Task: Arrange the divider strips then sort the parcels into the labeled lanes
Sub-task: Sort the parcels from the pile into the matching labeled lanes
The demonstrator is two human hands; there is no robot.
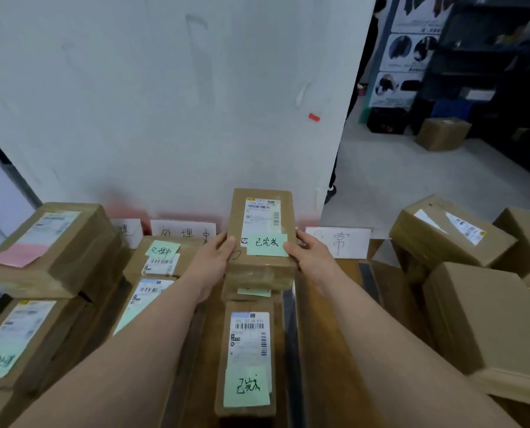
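I hold a brown parcel [262, 223] with a shipping label and a green note, tilted up over the middle lane. My left hand [216, 257] grips its left side and my right hand [308, 253] its right side. Below it lie another parcel, mostly hidden, and a long parcel [248, 356] with a green note. A dark divider strip [290, 332] runs along the right of that lane, and a second strip [369, 281] lies farther right. White lane labels [339, 242] stand against the wall; one [183, 231] is behind the left-middle lane.
Stacked parcels [47, 248] fill the left lanes, one with a pink note. Green-noted parcels [160, 257] sit left of centre. Several unsorted boxes [479, 316] pile up at the right. A white wall [165, 103] rises right behind the lanes. Floor and shelving lie far right.
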